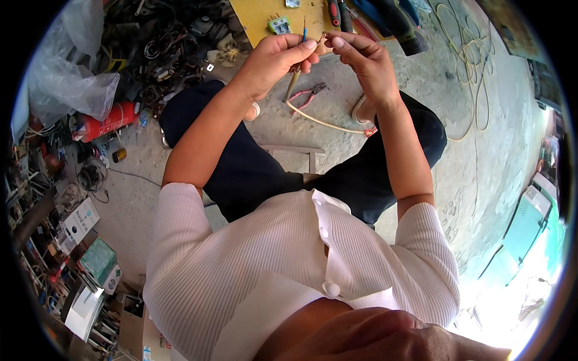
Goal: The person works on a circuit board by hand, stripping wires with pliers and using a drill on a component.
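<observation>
Cream cable (pixel 319 122) hanging from pinching fingers (pixel 301 51), blue core wire (pixel 304 30) sticking up, bare tip

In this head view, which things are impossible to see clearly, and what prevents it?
- Small part pinched at the right hand: head view, fingertips cover it; too small to identify.
- End of the cream cable in the left hand: hidden by the fingers; only thin wire tips show.
- Tools on the yellow board: cut off by the top edge.
- Boxes at lower left: bent and blurred near the fisheye rim.
</observation>
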